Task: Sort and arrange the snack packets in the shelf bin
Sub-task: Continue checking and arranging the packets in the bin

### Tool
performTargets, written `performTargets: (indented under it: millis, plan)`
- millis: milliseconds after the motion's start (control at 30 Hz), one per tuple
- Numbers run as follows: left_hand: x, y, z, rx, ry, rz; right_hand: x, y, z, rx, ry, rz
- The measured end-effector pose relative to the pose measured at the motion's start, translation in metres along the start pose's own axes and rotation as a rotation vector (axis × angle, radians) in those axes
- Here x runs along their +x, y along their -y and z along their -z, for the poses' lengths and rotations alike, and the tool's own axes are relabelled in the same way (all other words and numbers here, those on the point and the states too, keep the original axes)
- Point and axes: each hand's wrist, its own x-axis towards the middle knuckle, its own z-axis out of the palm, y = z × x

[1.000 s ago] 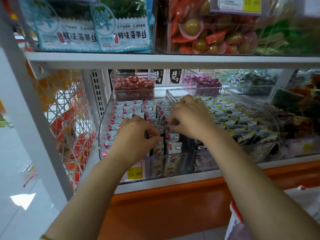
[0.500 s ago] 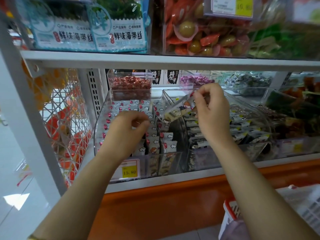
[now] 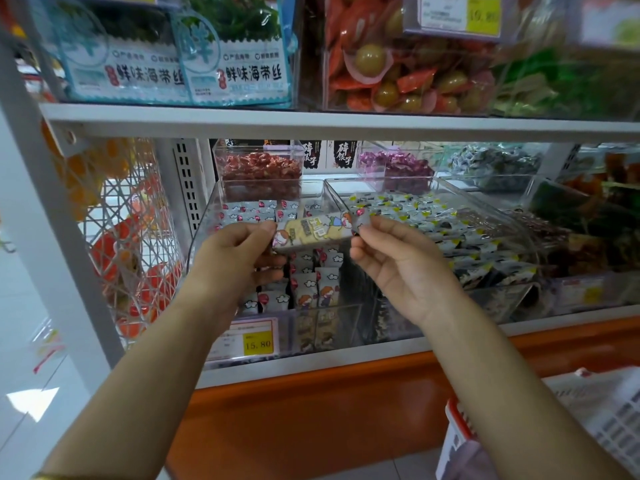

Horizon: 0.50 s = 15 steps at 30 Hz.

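Grey cartoon-printed snack packet (image 3: 313, 232) pinched endwise by left hand (image 3: 239, 261) and right hand (image 3: 398, 261), above clear plastic shelf bin (image 3: 204, 237); rows look mostly arranged, packet unplaced.

Glossy printed foil packet (image 3: 313, 231); clear, seemingly acrylic bin (image 3: 207, 216).

A shop: shelves (image 3: 311, 124) of clear bins (image 3: 433, 188) with packaged snacks, and yellow price tags (image 3: 257, 344)

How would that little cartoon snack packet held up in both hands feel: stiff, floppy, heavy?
Probably light: the left hand and right hand pinch the packet by its ends alone. It spans them without sagging, so it is likely fairly stiff inside. The glossy wrapper looks somewhat slippery.
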Motion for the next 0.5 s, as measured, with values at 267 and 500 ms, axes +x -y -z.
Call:
performTargets:
  millis: [267,500]
  plan:
    - [0.0006,-0.0042,0.0041,-0.301,0.053,0.122,-0.0028,0.0003,0.0006,0.124,0.077,-0.091]
    - [-0.0022,-0.0083,0.0015,-0.430,0.195,0.115,-0.0003,-0.0005,0.0012,0.309,-0.022,-0.101]
